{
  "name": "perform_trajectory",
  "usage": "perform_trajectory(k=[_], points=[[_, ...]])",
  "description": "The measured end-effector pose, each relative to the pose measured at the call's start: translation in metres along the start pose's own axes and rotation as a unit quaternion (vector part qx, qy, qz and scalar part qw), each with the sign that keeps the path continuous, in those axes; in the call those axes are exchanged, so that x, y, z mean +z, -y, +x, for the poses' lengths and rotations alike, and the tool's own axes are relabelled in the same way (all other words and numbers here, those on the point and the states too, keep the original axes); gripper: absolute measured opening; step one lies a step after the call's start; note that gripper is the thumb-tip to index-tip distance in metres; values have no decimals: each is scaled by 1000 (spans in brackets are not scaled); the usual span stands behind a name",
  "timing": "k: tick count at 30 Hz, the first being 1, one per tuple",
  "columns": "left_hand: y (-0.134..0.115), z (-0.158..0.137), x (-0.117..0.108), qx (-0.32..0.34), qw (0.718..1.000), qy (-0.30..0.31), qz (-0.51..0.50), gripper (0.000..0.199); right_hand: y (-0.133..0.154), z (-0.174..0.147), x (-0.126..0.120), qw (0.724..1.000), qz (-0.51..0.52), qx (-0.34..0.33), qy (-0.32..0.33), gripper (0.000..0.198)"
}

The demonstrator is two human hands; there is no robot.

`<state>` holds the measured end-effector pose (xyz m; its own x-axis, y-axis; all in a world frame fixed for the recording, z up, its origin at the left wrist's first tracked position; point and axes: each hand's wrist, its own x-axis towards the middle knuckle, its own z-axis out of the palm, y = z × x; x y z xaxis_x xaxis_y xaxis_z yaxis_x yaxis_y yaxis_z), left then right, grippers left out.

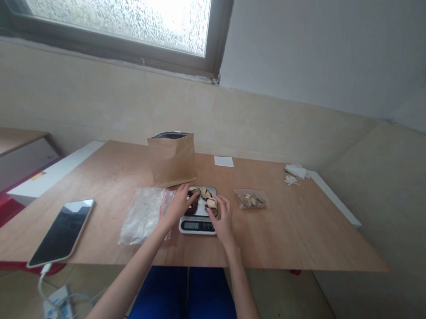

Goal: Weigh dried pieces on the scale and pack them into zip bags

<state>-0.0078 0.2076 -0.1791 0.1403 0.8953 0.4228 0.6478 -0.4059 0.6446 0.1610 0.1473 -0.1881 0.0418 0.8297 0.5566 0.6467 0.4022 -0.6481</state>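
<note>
A small white kitchen scale [199, 226] with a dark display panel sits near the table's front edge. Several dried mushrooms [205, 193], dark brown with cream undersides, lie on its plate. My left hand [181, 203] curls its fingers round a dark mushroom [193, 205] at the plate's left side. On the right, my right hand [223, 218] has thumb and fingers about a pale mushroom [211, 204], which still rests on or close to the plate. A clear zip bag [142, 215] lies flat beside my left forearm, partly under the hand.
Behind the scale stands an open brown paper pouch [173, 162]. A small clear packet of brown pieces [251, 199] lies to the right. A phone [62, 232] with a cable is at left, a white card [223, 161] at the back, crumpled white material [296, 172] at back right.
</note>
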Motion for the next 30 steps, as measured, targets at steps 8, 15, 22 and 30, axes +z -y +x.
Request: perform_trajectory(k=[8, 15, 22, 30], points=[[-8, -42, -45, -59, 993, -89, -57, 22, -27, -42, -20, 984, 29, 144, -104, 29], [-17, -63, -70, -86, 981, -170, -45, 19, -28, -55, -23, 962, 107, 242, -62, 30], [-55, 19, -118, 21, 953, -302, 25, 21, -30, -54, -22, 956, 123, 259, -65, 27], [-58, 103, -144, -24, 958, -273, 90, 26, -26, -53, -24, 965, 79, 246, -37, 28]])
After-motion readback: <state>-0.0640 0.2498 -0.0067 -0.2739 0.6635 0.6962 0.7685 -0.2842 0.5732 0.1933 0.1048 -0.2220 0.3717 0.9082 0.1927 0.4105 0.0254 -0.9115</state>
